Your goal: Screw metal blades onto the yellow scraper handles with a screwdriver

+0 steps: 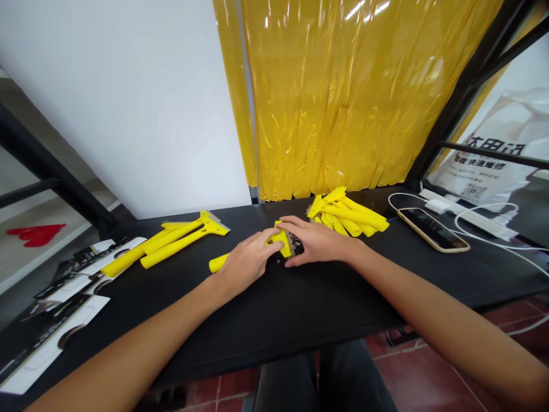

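A yellow scraper (282, 241) lies across the middle of the black table, its handle end sticking out left of my left hand (246, 256). My left fingers are wrapped round the scraper near its wide head. From the other side, my right hand (319, 240) curls over the head's blade edge, holding a small black printed piece (296, 245) against it. Fingers hide much of that piece, so its kind is unclear. On the left rest several more yellow scrapers (184, 237) with metal blades. Behind my right hand is a pile of yellow scrapers (348, 213).
Black-and-white printed cards (64, 337) overlap at the table's left side. A phone (433, 229), white cables and a power strip (469, 214) lie at the right. Yellow plastic strip curtain (343, 103) and a white panel (141, 103) stand behind the table (300, 309).
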Tool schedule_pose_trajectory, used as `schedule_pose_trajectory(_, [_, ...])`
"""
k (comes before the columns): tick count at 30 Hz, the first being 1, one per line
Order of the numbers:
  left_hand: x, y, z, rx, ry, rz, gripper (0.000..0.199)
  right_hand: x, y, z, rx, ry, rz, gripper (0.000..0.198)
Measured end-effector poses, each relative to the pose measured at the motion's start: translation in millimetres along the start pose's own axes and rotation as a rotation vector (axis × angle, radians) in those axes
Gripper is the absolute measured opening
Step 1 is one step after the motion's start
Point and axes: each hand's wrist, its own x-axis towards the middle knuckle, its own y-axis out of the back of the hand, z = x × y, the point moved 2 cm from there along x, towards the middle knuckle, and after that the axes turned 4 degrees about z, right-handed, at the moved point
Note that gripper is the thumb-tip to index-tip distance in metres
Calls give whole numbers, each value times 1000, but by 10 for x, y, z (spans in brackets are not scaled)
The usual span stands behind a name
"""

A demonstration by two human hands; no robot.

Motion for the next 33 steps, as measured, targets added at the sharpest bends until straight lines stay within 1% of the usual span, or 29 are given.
schedule_pose_trajectory(3, [2,6,2,1,-1,-8,45,14,-41,46,7,-11,30,88])
schedule_pose_trajectory(7, [-9,-18,0,9,-15,-19,48,12,-13,58,58,17,32,80])
schedule_pose_trajectory(10, [-10,-25,11,30,-33,-22,46,6,-4,42,66,27,34,77])
schedule_pose_trajectory(13, [8,11,12,67,-31,29,40,13,18,13,56,25,85,66])
schedule_pose_trajectory(16, [40,115,-10,63,-15,172,34,34,92,-58,82,19,231,56])
schedule_pose_trajectory(19, [52,269,-15,-25,17,406,35,35,190,-189,134,34,451,45])
schedule_pose_trajectory(21, [36,352,35,-64,-10,527,34,13,238,-285,165,28,604,43])
schedule_pose_trajectory(22, [22,381,79,-70,-41,564,31,-2,249,-330,180,30,653,44])
schedule_pose_trajectory(23, [5,403,134,-73,-76,600,28,-15,248,-372,195,48,669,46])
schedule_pose_trajectory(24, [-12,417,190,-82,-89,624,24,-26,236,-411,208,86,654,48])
schedule_pose_trajectory(27, [-48,455,343,-192,-84,752,13,-42,148,-489,236,217,506,48])
schedule_pose_trajectory(30, [-30,483,410,-335,40,890,10,-36,29,-525,255,262,403,43])
schedule_pose_trajectory(33, [37,465,373,-423,157,952,14,-12,-65,-569,242,234,355,40])
